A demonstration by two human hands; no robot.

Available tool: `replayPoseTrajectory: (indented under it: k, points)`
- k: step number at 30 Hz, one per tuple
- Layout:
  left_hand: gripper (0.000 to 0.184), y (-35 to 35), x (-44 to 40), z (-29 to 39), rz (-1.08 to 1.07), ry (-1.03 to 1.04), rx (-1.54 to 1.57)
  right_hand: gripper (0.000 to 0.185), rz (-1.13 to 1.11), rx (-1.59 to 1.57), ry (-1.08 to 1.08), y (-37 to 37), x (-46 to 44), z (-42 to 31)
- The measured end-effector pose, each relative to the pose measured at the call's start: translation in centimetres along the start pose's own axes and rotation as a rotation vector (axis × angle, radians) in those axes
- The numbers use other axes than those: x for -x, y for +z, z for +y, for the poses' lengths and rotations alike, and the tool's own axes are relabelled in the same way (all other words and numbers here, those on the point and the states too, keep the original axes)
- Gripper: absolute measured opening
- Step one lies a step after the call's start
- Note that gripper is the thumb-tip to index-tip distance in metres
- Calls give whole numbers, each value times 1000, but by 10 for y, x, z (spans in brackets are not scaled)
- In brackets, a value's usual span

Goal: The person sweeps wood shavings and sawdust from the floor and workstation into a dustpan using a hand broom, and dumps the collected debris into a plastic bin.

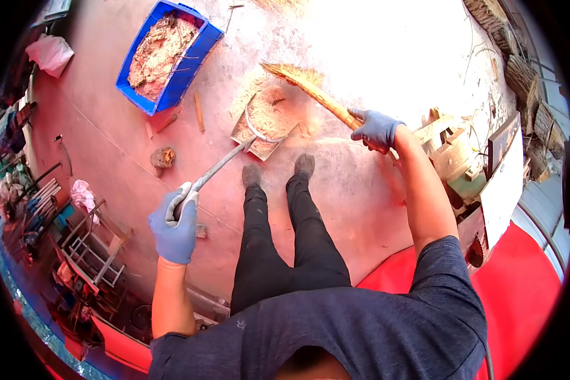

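My left hand (176, 225), in a grey-blue work glove, is closed around the long handle of a metal dustpan (264, 147). The pan lies on the floor ahead of my feet, with sawdust (274, 117) in it and around its mouth. In my right hand (377, 130), also gloved, is the wooden handle of a straw broom (316, 95). Its bristles reach the floor beyond the dustpan, beside the sawdust pile. The fingers of both hands are wrapped round the handles.
A blue bin (199, 54) filled with sawdust and wood bits stands ahead on the left. A short log (163, 158) and wood sticks (199, 112) lie on the floor. A machine with a white panel (501, 187) is at right, near stacked logs (521, 77). A metal rack (95, 256) stands left.
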State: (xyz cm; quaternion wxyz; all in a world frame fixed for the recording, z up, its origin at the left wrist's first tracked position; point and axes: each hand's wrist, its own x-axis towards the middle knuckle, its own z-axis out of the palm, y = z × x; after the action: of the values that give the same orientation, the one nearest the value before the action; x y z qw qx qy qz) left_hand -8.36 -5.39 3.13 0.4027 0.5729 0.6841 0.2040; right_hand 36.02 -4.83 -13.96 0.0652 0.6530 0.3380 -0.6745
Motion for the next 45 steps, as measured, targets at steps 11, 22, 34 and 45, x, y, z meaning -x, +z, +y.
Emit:
replayPoseTrajectory:
  k: [11, 22, 34, 45]
  points:
    - [14, 15, -17, 12, -20, -49, 118, 46, 18, 139, 135, 194, -129, -54]
    - [21, -32, 3, -30, -396, -271, 300, 81, -215, -417, 51, 158, 59, 30]
    - [21, -304, 24, -51, -45, -128, 801, 88, 428, -686, -62, 270, 338, 100]
    - [30, -392, -107, 92, -281, 200, 501, 86, 579, -1116, 148, 485, 369, 218]
